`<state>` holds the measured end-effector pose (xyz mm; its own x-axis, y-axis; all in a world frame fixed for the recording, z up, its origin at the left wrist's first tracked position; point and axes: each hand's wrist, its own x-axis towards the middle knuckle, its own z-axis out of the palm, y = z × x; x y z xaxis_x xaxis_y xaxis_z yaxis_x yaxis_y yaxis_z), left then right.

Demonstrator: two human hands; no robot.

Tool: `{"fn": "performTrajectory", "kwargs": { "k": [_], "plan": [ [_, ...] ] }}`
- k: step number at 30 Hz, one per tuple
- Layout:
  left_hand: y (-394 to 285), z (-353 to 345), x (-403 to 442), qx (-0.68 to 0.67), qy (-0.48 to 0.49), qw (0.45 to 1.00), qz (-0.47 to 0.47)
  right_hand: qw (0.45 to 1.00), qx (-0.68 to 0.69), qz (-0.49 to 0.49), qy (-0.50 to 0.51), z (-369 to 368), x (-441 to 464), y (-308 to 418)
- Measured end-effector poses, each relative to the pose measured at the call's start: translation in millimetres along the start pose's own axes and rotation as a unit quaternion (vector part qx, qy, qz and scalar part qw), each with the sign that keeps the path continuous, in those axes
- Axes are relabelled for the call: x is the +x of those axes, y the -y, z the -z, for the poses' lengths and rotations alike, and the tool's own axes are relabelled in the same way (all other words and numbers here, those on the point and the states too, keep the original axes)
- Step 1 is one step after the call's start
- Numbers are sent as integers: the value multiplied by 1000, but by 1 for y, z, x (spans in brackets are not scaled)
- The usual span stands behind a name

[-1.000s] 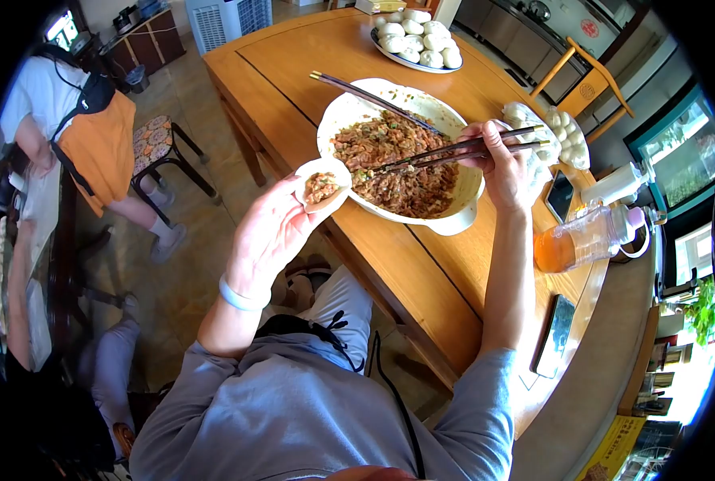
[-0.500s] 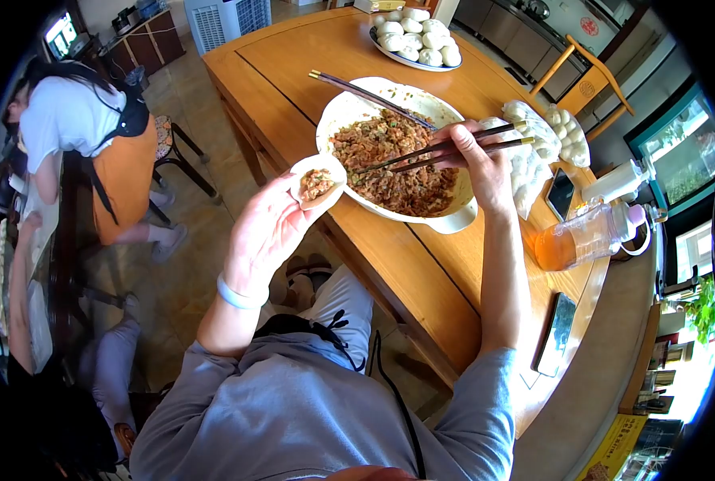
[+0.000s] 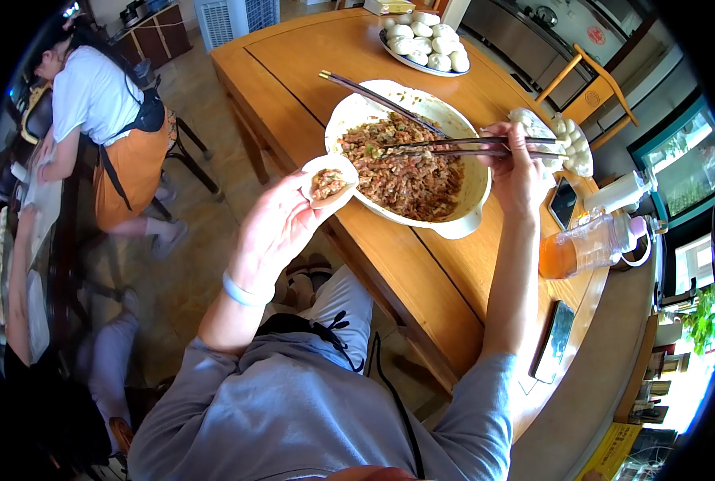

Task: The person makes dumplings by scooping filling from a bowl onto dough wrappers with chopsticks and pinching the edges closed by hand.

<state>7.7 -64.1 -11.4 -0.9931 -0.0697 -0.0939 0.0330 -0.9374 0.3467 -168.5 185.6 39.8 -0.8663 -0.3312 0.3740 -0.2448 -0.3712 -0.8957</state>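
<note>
My left hand (image 3: 273, 220) holds a round dough wrapper (image 3: 346, 170) in its fingers, beside the bowl's near-left rim. A small mound of minced filling (image 3: 326, 184) sits in the wrapper. In my right hand (image 3: 519, 170) is a pair of dark chopsticks (image 3: 437, 143), nearly level, their tips over the bowl. The large white bowl (image 3: 460, 228) contains a brown-red minced filling (image 3: 413, 184) with bits of green. Another pair of chopsticks (image 3: 373, 96) rests across the bowl's far-left rim.
A plate (image 3: 397, 53) of stuffed buns (image 3: 421, 44) stands at the table's far end. On the right are plastic bags of white dough pieces (image 3: 572, 144), two phones (image 3: 562, 202) and a bottle of amber drink (image 3: 578, 247). A person in an orange apron (image 3: 125, 188) bends over another table at left.
My right hand has moved right and slightly down, and the chopsticks now lie flatter over the filling. My left hand still holds the filled wrapper. The person at left has shifted a little.
</note>
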Motion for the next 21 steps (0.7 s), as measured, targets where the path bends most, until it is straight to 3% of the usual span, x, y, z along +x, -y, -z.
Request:
{"fn": "performTrajectory", "kwargs": {
  "k": [5,13,17,21],
  "plan": [
    [6,-7,3,3,38,999,29,994,71,32,79,-7,-6,6],
    [9,-18,0,-54,64,995,59,975,12,44,215,-8,-13,6],
    [8,-18,0,-64,62,994,61,978,14,41,205,2,-12,9],
    [8,-11,2,-40,78,995,50,970,119,48,204,9,-8,3]
  ]
}}
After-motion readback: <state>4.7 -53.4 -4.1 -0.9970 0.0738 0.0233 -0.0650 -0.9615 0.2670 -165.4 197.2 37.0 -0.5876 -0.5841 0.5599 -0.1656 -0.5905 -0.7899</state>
